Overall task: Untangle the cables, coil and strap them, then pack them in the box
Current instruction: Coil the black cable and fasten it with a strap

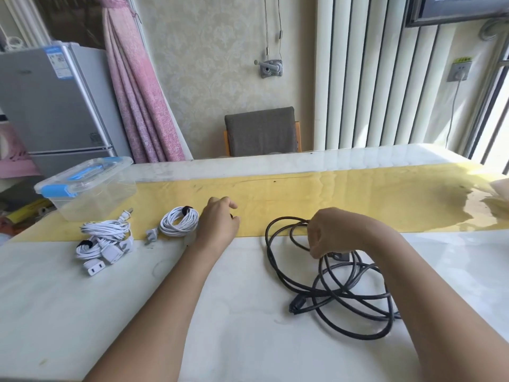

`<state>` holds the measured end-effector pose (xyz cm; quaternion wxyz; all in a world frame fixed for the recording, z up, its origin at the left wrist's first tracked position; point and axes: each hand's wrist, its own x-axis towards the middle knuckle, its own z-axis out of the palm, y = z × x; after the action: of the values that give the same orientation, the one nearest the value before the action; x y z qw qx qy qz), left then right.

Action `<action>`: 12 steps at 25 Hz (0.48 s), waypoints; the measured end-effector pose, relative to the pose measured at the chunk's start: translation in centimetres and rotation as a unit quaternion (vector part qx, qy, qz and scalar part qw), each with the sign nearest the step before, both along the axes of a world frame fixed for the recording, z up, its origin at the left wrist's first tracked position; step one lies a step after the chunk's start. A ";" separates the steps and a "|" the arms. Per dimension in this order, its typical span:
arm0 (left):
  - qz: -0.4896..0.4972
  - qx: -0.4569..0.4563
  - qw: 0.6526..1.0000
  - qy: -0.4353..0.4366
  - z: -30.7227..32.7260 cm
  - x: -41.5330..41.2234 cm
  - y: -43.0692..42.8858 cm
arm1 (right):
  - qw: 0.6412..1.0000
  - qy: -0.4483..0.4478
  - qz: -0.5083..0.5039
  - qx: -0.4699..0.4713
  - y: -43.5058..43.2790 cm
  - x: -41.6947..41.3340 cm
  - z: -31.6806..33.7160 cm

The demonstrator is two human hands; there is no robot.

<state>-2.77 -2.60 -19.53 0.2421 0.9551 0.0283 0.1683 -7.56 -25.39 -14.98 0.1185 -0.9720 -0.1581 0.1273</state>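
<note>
Now, on your table (248, 340), the lidded clear box (91, 188) sits at ten o'clock. The loose black cable (344, 296) is at three o'clock and the white bundle (104, 241) and strapped white coil (179, 221) are at nine. Your right hand (327, 235) grips the black cable. Your left hand (219, 219) is curled just beside the coil, and I can't tell whether it holds anything.

grey chair (261, 130), pink curtain (137, 92) (left), silver fridge (55, 100)

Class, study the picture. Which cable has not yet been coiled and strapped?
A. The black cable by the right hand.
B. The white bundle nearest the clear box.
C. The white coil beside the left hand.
A: the black cable sprawls in loose, crossing loops on the table, held by the right hand, while the white bundle and the white coil each carry a dark strap.
</note>
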 end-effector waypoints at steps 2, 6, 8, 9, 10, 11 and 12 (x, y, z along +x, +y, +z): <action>-0.109 -0.051 0.992 -0.040 0.8 -1.2 -2.0 | 0.993 -0.069 -0.006 0.101 -0.3 0.2 0.3; -0.340 -0.168 0.923 0.060 2.7 -3.2 -5.5 | 0.934 -0.151 0.012 0.323 -1.0 0.4 1.3; -0.306 -0.142 0.941 -0.004 3.2 -2.3 -5.9 | 0.896 -0.209 0.019 0.392 -1.5 0.5 1.6; -0.273 -0.149 0.949 -0.046 3.6 -1.8 -5.9 | 0.880 -0.250 0.016 0.404 -1.8 0.7 1.7; -0.248 -0.184 0.949 -0.068 3.7 -1.3 -5.7 | 0.871 -0.290 0.001 0.397 -2.3 1.0 1.7; -0.233 -0.256 0.936 -0.068 3.7 -0.8 -5.5 | 0.867 -0.323 -0.030 0.378 -2.7 1.3 1.7; -0.225 -0.363 0.903 -0.049 3.7 -0.6 -5.2 | 0.866 -0.344 -0.074 0.356 -3.3 1.7 1.7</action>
<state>-3.35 -7.85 -15.83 0.6043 0.7729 -0.1399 0.1338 -5.86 -28.66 -13.31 0.4033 -0.8550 -0.1514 -0.2887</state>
